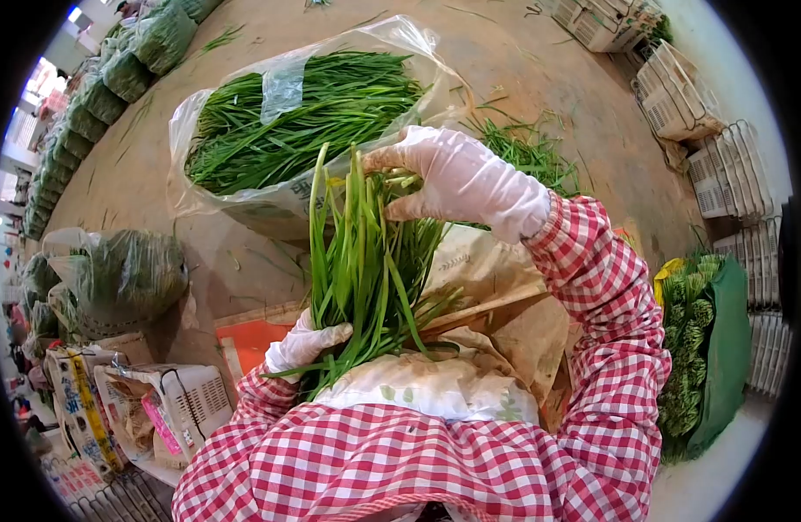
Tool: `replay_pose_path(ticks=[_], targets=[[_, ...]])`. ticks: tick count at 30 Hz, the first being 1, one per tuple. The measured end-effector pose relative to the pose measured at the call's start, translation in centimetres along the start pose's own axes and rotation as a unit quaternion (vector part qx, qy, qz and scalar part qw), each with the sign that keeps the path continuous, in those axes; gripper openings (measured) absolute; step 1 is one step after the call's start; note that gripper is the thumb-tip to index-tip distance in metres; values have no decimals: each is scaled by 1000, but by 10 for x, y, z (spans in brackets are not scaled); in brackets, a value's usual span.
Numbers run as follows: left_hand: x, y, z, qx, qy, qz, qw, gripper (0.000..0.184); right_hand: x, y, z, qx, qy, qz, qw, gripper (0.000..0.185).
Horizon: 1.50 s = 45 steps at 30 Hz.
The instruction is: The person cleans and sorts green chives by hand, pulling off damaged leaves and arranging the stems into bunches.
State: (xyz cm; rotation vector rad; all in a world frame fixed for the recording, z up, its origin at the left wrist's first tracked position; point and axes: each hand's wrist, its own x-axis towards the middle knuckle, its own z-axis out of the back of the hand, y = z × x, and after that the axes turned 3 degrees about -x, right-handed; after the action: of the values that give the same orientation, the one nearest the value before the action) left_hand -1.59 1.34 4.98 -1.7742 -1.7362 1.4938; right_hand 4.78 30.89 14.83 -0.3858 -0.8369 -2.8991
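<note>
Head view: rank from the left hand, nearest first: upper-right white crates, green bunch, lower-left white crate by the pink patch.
From the left hand:
1. Green bunch: in its grip.
2. White crate by the pink patch: lower left, apart from the hand.
3. White crates: upper right, across the floor.

Left hand [307, 345]: white-gloved, close in front of the body; fingers curled shut and partly hidden, thumb laid over, pointing to the person's right.
Right hand [444, 170]: white-gloved, reaching farther forward than the left; thumb and fingers bent, with a gap between them, tips pointing left and stained brown.
Right arm [605, 322]: red-and-white checked, elbow bent outward, forearm angled forward and inward.
Left arm [263, 396]: same check, only a short stretch visible, tucked near the torso [392, 457].
</note>
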Motion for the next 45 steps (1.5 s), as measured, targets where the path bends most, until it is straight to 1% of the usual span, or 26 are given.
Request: replay_pose_path(ticks=[2, 4, 6, 7, 8, 9, 10, 12, 13, 14, 16, 18, 19, 21, 23, 25, 27, 28, 31, 34, 36, 39, 40, 41, 44, 45], targets=[[-2, -1, 0, -1, 10, 11, 1000, 58, 0, 4, 0, 34, 20, -19, 999, 37], [-3, -1, 3, -2, 19, 23, 1000, 60, 2, 16, 2, 32, 104, -60, 992, 34], [0, 2, 10, -11, 127, -38, 991, 64, 4, 14, -1, 37, 108, -78, 990, 31], [2, 7, 6, -90, 152, -48, 983, 69, 6, 9, -1, 76, 97, -117, 986, 29], [3, 12, 6, -92, 152, -47, 983, 69, 8, 6, -3, 114, 87, -154, 978, 27], [5, 19, 7, -42, 135, -64, 988, 70, 8, 4, -5, 47, 17, -130, 990, 22], [6, 23, 7, 10, 118, -80, 990, 71, 8, 0, -11, 47, 17, -130, 990, 22], [7, 19, -1, 19, 110, -56, 992, 67, 9, -5, -22, -73, -88, -69, 991, 20], [7, 17, -4, 7, 86, -42, 995, 65, 10, -10, -23, -24, -52, -122, 991, 18], [7, 17, -6, -5, 60, -28, 998, 62, 12, -12, -21, -25, -52, -121, 991, 18], [5, 20, -6, -33, 43, -27, 998, 59, 15, -23, -15, 57, -62, -236, 968, 15], [4, 21, -5, -14, 23, -18, 999, 59, 11, -40, 2, -39, -145, -199, 969, 20], [1, 19, -14, -79, 25, -20, 996, 61, 11, -48, 16, -130, -150, -232, 952, 20], [4, 29, -4, -107, 24, -36, 993, 62, 8, -76, 34, -432, -149, -204, 866, 21], [5, 28, -2, -143, 27, -47, 988, 65, 0, -85, 33, -401, -162, -208, 877, 21], [6, 21, -4, -162, 18, -31, 986, 65, -4, -49, 31, -178, -182, -202, 946, 15], [8, 18, -3, -173, 15, -4, 985, 62, -6, -30, 16, -10, -144, -57, 988, 14], [6, 17, -4, -173, 15, -1, 985, 62, -8, -15, 16, -68, -36, -88, 993, 16], [5, 12, -6, -131, 31, -9, 991, 62, -7, 3, 3, -80, 4, -55, 995, 23], [1, 13, -8, -59, 17, -23, 998, 63, -8, 0, -10, 4, 40, -45, 998, 33], [-1, 11, -9, -59, 25, -15, 998, 64, -6, 0, -17, 47, 88, -80, 992, 38], [-3, 12, -10, -29, 17, -18, 999, 62, -5, -1, -23, 41, 63, -110, 991, 31], [-2, 12, -14, -86, 7, -14, 996, 61, -5, -1, -22, 19, 42, -122, 991, 28], [-1, 12, -17, -144, -3, -12, 990, 60, -8, -6, -28, -8, -72, -41, 997, 21], [2, 21, -16, -184, -9, -16, 983, 58, -5, -20, -39, -108, -155, -28, 982, 16], [3, 25, -13, -179, -6, -21, 984, 57, -2, -27, -40, -120, -150, -39, 981, 16]])
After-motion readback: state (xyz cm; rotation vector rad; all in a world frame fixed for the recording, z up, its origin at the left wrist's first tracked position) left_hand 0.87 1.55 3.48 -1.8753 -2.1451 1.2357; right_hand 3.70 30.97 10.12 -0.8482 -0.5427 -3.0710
